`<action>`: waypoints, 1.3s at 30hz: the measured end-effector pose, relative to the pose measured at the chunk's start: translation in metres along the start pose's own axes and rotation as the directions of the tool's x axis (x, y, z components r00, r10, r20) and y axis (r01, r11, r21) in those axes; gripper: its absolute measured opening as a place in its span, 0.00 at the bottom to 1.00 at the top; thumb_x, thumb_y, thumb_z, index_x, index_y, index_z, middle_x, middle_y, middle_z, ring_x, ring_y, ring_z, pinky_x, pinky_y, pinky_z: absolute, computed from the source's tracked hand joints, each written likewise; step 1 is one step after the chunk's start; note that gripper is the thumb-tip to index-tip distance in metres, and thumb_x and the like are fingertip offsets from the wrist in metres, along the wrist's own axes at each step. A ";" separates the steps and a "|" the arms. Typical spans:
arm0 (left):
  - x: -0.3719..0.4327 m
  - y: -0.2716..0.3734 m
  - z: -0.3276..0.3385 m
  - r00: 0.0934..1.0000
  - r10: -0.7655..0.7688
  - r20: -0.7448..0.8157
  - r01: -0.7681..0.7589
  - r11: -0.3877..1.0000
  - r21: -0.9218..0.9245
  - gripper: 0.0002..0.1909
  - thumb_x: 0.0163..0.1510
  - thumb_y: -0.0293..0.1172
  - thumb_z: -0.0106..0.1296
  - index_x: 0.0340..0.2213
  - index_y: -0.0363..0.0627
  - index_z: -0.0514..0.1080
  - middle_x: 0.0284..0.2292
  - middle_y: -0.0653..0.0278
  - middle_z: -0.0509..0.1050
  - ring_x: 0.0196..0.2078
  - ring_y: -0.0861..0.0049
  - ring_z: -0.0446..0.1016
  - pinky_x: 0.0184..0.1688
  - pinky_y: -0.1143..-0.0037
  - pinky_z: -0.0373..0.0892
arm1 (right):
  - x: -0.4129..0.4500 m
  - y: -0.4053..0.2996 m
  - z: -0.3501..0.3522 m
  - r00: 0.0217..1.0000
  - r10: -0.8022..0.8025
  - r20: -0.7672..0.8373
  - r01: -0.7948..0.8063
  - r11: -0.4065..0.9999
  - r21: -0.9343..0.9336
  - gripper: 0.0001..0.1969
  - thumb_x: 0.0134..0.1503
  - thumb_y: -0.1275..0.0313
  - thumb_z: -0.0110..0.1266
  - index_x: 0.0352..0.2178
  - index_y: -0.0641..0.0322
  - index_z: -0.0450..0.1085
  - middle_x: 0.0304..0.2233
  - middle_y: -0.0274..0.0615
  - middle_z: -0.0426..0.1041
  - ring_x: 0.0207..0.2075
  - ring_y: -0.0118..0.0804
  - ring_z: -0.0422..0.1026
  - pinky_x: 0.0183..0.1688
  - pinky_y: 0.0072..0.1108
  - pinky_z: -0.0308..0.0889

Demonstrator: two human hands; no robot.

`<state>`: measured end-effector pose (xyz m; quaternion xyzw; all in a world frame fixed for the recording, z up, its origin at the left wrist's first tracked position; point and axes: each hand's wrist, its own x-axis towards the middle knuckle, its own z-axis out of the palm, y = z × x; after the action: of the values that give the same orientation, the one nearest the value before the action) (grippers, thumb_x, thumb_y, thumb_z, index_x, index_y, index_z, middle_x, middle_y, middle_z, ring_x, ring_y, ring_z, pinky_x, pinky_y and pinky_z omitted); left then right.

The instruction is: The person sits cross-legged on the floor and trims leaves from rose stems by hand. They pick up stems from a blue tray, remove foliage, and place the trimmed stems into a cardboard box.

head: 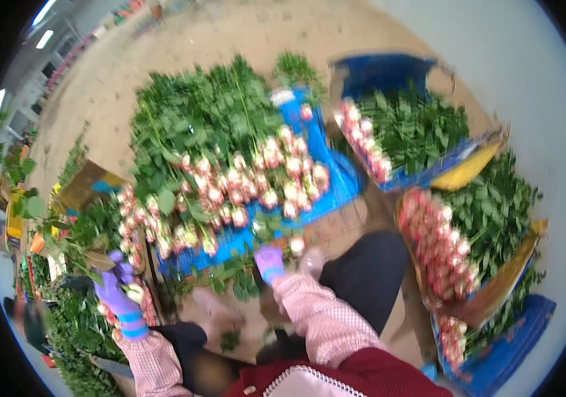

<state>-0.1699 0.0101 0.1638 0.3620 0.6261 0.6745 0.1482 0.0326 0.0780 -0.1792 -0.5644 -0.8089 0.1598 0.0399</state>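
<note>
My left hand [114, 290], in a purple glove, is closed on the stem of a rose; a white bloom [135, 293] shows just beside the palm and leafy stem parts [60, 238] reach up to the left. My right hand [269, 263], gloved alike, is over the near edge of a blue sheet [332, 198], beside a single bloom [297, 245]; its fingers are foreshortened and blurred. Beyond both hands a wide heap of pink and white roses [233, 186] lies on the sheet, blooms towards me, green leaves [203, 114] away from me.
Roses wrapped in blue and yellow sheets [466, 168] stand in a row at the right. More leafy stems [79, 317] and a cardboard piece [87, 188] are at the left. Fallen leaves [228, 340] lie on the floor by my feet. A pale wall [526, 74] rises at the right.
</note>
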 end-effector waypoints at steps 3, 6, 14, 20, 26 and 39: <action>0.008 -0.024 0.030 1.000 -0.010 0.010 0.011 0.989 -0.150 0.18 0.51 0.40 0.45 0.36 0.35 0.65 0.26 0.60 0.72 0.18 0.85 0.66 0.15 0.87 0.58 | 0.008 0.042 -0.017 0.994 0.105 0.021 -0.107 0.986 0.128 0.07 0.44 0.71 0.45 0.23 0.54 0.72 0.25 0.43 0.71 0.29 0.45 0.70 0.26 0.35 0.62; 0.007 -0.018 0.002 0.999 -0.026 -0.026 0.019 0.970 -0.241 0.15 0.53 0.35 0.43 0.37 0.36 0.63 0.27 0.57 0.72 0.17 0.82 0.67 0.14 0.87 0.59 | 0.012 0.027 -0.056 0.982 0.108 0.157 -0.152 0.940 0.304 0.10 0.43 0.70 0.46 0.29 0.55 0.71 0.30 0.45 0.71 0.34 0.45 0.70 0.35 0.33 0.64; -0.002 0.006 0.013 1.000 0.014 0.014 -0.011 0.976 -0.217 0.15 0.51 0.35 0.43 0.36 0.35 0.65 0.29 0.58 0.72 0.19 0.83 0.67 0.16 0.86 0.61 | 0.056 0.034 -0.155 0.957 0.032 -0.288 0.200 0.648 0.735 0.21 0.43 0.61 0.55 0.37 0.62 0.67 0.33 0.53 0.70 0.35 0.49 0.69 0.38 0.30 0.64; -0.003 -0.007 -0.030 0.982 -0.027 0.186 0.065 0.977 -0.202 0.22 0.53 0.39 0.44 0.41 0.29 0.63 0.28 0.60 0.70 0.20 0.86 0.63 0.18 0.89 0.58 | 0.096 0.095 -0.358 0.873 0.325 -0.364 0.115 0.588 0.800 0.22 0.44 0.66 0.56 0.35 0.76 0.65 0.33 0.49 0.71 0.35 0.35 0.69 0.38 0.22 0.63; -0.001 -0.012 -0.029 0.992 -0.046 0.118 0.065 0.984 -0.165 0.20 0.53 0.36 0.43 0.42 0.29 0.64 0.23 0.64 0.70 0.17 0.88 0.62 0.17 0.89 0.58 | 0.084 0.217 -0.417 0.583 0.619 -0.526 0.330 0.411 0.850 0.08 0.46 0.74 0.51 0.25 0.72 0.66 0.20 0.40 0.68 0.21 0.30 0.67 0.25 0.21 0.63; 0.021 -0.046 -0.021 0.984 -0.106 0.147 0.116 0.991 -0.064 0.19 0.54 0.35 0.42 0.42 0.31 0.64 0.24 0.64 0.69 0.18 0.88 0.61 0.17 0.88 0.57 | 0.147 0.401 -0.329 0.762 0.645 0.062 -0.204 0.148 0.968 0.26 0.45 0.65 0.56 0.47 0.58 0.60 0.46 0.45 0.64 0.47 0.40 0.63 0.42 0.27 0.64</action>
<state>-0.2101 0.0162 0.1269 0.3685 0.6082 0.6598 0.2430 0.4210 0.4097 -0.0066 -0.6549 -0.3292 0.4958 0.4657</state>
